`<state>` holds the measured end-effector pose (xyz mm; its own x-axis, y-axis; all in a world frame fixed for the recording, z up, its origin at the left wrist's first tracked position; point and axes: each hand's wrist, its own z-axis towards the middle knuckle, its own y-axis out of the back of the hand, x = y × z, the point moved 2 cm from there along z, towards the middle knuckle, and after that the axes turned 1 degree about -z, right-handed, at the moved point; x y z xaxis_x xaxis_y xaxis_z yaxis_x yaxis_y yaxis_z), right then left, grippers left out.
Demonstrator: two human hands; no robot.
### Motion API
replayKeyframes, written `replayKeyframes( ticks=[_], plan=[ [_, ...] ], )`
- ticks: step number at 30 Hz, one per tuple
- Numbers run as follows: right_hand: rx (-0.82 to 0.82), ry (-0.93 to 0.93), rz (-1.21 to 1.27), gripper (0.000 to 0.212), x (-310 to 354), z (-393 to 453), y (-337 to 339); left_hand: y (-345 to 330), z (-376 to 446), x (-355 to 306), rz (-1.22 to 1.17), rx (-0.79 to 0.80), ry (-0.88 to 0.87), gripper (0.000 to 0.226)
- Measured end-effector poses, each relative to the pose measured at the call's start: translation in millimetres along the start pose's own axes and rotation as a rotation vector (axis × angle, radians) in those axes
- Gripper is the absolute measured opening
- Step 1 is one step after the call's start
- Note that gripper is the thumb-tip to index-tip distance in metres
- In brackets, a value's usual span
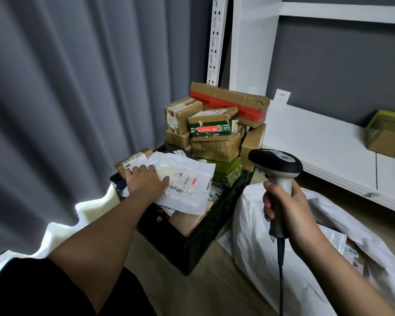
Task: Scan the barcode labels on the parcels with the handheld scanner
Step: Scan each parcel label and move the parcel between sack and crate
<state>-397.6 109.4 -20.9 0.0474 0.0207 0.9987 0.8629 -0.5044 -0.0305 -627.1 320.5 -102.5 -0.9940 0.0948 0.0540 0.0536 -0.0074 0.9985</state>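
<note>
A person looks down at their own two bare forearms reaching toward a heap of parcels; the view bends at the edges, and the near left arm and dark sleeve are blurred. The left hand (146,179) lies flat, fingers fairly straight, pressing on a thin white plastic mailer (187,185) that lies across the top of a black plastic crate (192,242). The mailer's printed label (180,181) faces up, with a small barcode just beyond the thumb; its text is too small to read. Beneath the mailer, other packets and a brown box are mostly hidden inside the crate. The right hand (290,210) is wrapped firmly around the pale grey handle of the handheld scanner (276,167), whose rounded black head points toward the parcels, held well apart from the mailer; its window faces away and cannot be seen. A dark cord (281,270) hangs from the handle and runs off the bottom edge. At the crate's far end, taped cardboard boxes (214,131) are stacked unevenly, creased and dented, one with a red band, one green-printed. To the right, a crumpled white sack (260,236) sits on the floor, partly cut off. Behind stand grey pleated curtains (66,87) and a white shelf (317,144) holding a carton cropped by the frame.
</note>
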Motion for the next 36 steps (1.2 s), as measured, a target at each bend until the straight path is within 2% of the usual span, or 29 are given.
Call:
replayKeyframes(
  ticks=[3,5,7,11,14,19,25,36],
  plan=[
    [-0.002,-0.010,-0.001,0.011,0,0,0,-3,5,0,-0.188,0.084,0.088,0.070],
    [0.000,-0.007,-0.003,0.011,0,-1,1,-5,9,3,-0.356,0.165,0.132,0.064],
    [0.009,-0.006,-0.003,0.011,0,-2,1,-2,13,4,-0.601,0.198,0.128,0.048],
    [0.036,-0.025,-0.014,0.010,-1,-3,2,29,6,4,-1.064,0.167,0.139,0.005],
    [0.056,-0.029,-0.009,0.013,0,-6,0,52,-5,4,-1.366,0.149,0.156,0.019],
    [0.081,-0.011,-0.024,0.017,7,-16,-4,88,-33,-20,-1.664,0.078,0.085,0.014],
    [0.117,0.047,-0.101,0.017,14,-27,-6,100,-48,-52,-1.833,0.075,0.035,0.011],
    [0.095,0.068,-0.163,0.016,21,-35,10,101,-47,-67,-1.814,0.082,0.031,0.011]
  ],
)
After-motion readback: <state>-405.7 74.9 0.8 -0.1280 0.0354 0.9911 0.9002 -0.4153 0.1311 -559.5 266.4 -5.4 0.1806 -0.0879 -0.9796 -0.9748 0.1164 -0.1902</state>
